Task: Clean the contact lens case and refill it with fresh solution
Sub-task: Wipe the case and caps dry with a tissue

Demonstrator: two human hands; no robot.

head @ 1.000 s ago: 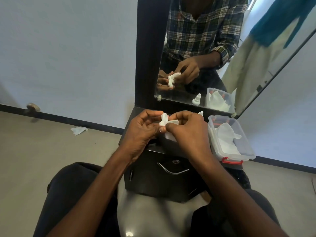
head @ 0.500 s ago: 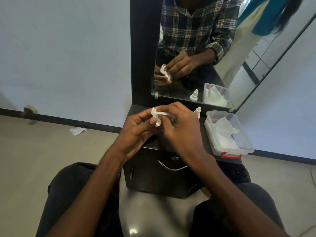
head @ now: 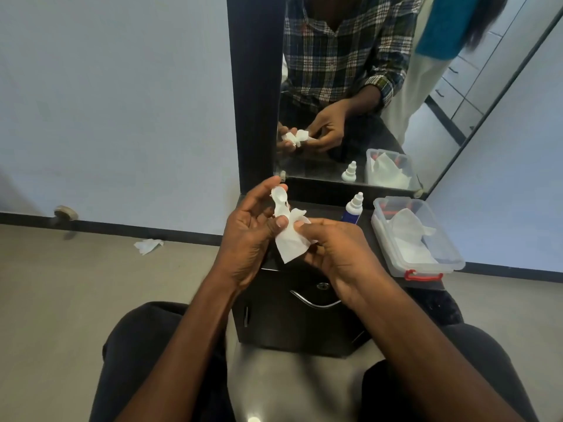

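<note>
Head view: the left hand (head: 248,236) holds the white lens case (head: 279,202) upright above the front of the black cabinet (head: 292,318). Its thumb presses the lower part of the case against the curled fingers, while the index finger stretches up behind the round upper well, which faces the camera. The right hand (head: 338,251) pinches a white tissue (head: 291,242) between thumb and bent fingers just right of the case; the tissue touches the lower end of the case and hangs down between the 2 hands. Whether the lower well is covered by the tissue I cannot tell.

On the cabinet top, right of the hands, stands a solution bottle (head: 353,208) with a white nozzle cap and blue label, upright. Just beside it on the right sits a clear plastic box (head: 426,263) with a red latch at its near end; crumpled tissues lie inside. A mirror (head: 350,95) in a dark frame rises behind the cabinet and reflects both hands, the tissue, the bottle, the box and a plaid shirt.

On the floor (head: 76,284) to the left lies 1 crumpled scrap (head: 148,245) near the baseboard, well apart from the cabinet. Dark trouser legs fill the bottom edge.
</note>
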